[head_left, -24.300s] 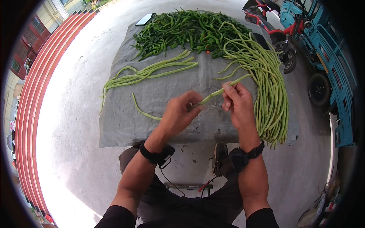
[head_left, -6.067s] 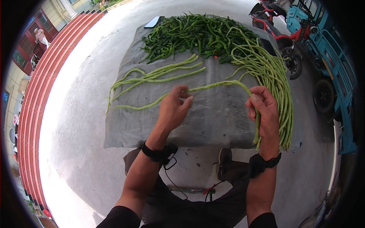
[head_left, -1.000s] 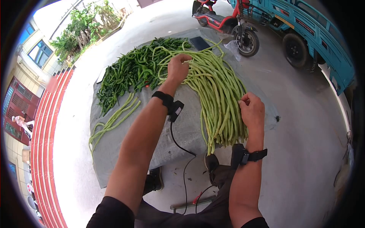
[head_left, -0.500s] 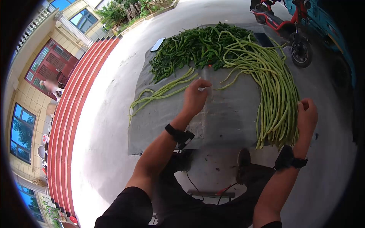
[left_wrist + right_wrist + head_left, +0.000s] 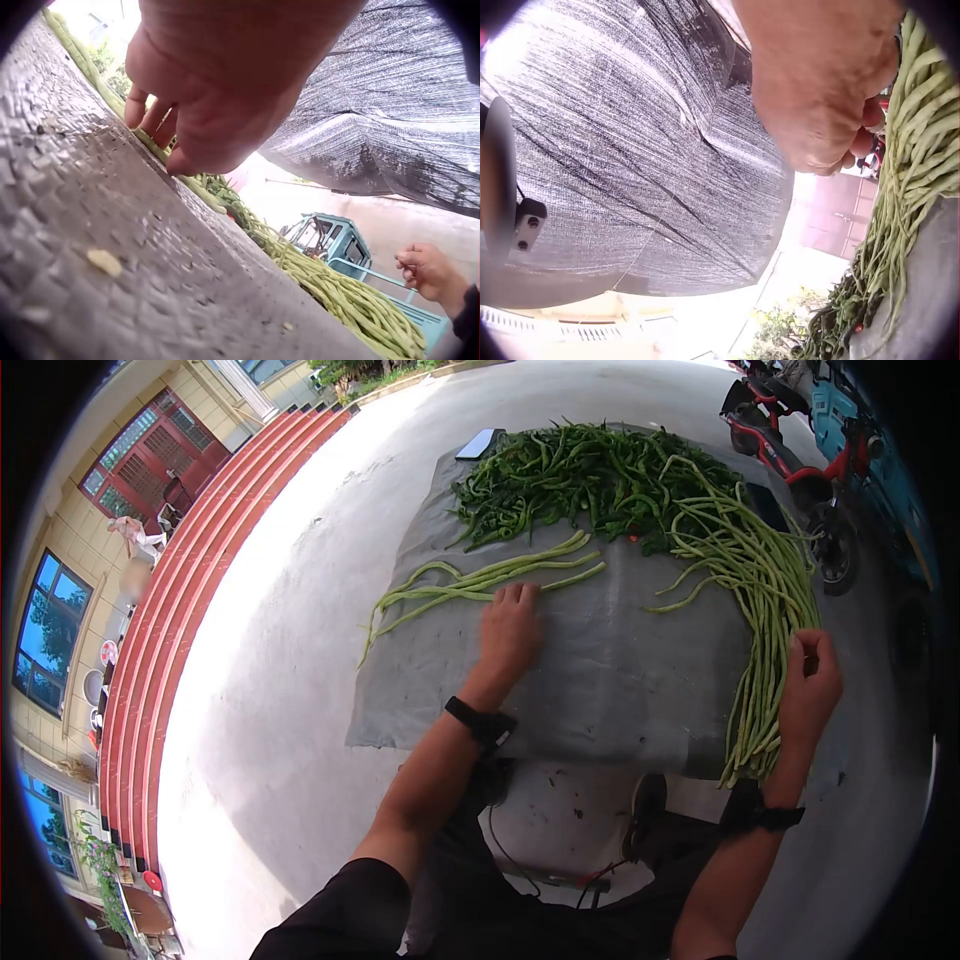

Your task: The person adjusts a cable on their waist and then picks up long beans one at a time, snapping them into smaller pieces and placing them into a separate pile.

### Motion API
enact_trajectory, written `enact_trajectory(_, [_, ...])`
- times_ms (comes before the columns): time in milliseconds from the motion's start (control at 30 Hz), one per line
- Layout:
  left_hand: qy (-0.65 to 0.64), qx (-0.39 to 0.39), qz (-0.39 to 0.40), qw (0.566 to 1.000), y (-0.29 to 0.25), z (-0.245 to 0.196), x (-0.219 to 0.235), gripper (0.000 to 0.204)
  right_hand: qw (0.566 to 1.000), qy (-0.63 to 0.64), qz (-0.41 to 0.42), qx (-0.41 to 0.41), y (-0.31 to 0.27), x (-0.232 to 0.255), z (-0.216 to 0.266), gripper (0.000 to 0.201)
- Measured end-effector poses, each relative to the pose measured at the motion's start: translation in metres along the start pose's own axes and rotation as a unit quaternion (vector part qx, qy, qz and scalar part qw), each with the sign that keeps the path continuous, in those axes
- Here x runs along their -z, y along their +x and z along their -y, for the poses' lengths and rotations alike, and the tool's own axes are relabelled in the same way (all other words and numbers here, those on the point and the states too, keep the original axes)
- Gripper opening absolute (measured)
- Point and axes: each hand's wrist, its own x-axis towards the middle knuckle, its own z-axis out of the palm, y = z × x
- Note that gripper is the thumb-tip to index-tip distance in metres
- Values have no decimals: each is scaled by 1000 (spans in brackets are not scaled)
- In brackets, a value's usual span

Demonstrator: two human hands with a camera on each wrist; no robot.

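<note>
Yardlong beans lie in two groups on the grey cloth (image 5: 610, 670): a small bundle (image 5: 440, 592) at the left and a large pile (image 5: 765, 600) at the right. My left hand (image 5: 512, 628) reaches the near side of the small bundle. In the left wrist view its fingers and thumb pinch a long bean (image 5: 202, 196) close over the woven surface. My right hand (image 5: 812, 685) is at the outer edge of the large pile. Its fingers curl loosely with nothing between them, as the left wrist view also shows the right hand (image 5: 427, 271).
Green peppers (image 5: 590, 470) are heaped along the far side. A pale flat device (image 5: 480, 443) lies at the far left corner and a dark phone (image 5: 767, 507) at the far right. Beyond stand a red scooter (image 5: 770, 450) and red steps (image 5: 220, 550).
My left hand has crossed from the large pile to the small bundle and lowered onto it. The right hand stays beside the large pile. The head view has swung left.
</note>
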Motion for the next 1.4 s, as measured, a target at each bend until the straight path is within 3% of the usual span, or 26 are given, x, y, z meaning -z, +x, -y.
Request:
enact_trajectory(333, [69,-22,28,997,1,0,6,11,992,56,111,28,-24,-52,45,5])
enact_trajectory(500, [45,-27,27,998,-2,-8,10,13,982,67,165,68,-37,-68,63,6])
enact_trajectory(667, [-39,-37,-18,998,-8,-39,29,14,968,76,237,18,-46,-80,68,12])
enact_trajectory(867, [-135,-64,-31,988,-14,-75,52,16,901,278,315,-111,-48,-87,76,23])
enact_trajectory(1067, [-175,-106,-13,979,-21,-93,57,20,826,438,302,-187,-44,-82,82,19])
enact_trajectory(1267, [-204,-106,9,973,-22,-98,56,21,824,465,267,-184,-46,-87,77,14])
enact_trajectory(1400, [-233,-86,36,968,-24,-98,58,21,848,427,285,-135,-46,-85,80,15])
